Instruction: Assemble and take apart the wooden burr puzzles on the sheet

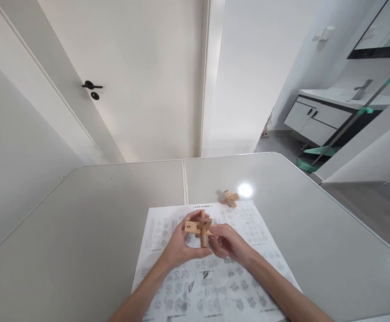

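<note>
Between my two hands is a wooden interlocking puzzle (204, 236), made of crossing light-brown pieces; a dark "2" is marked on its left piece. My left hand (179, 243) grips it from the left, fingers at the top and thumb at the lower end of the upright piece. My right hand (230, 241) pinches the right end of the crosswise piece, its other fingers curled beneath. The puzzle is held above a printed sheet (248, 286) covered with small grey figures. Parts of its underside are hidden by my fingers.
A second, smaller wooden puzzle (230, 199) rests at the sheet's far right edge. The grey table (81, 232) has a seam and a bright reflection. Beyond it stand a white door (141, 80), a sink cabinet (319, 118) and a green-and-grey mop-like tool (349, 120).
</note>
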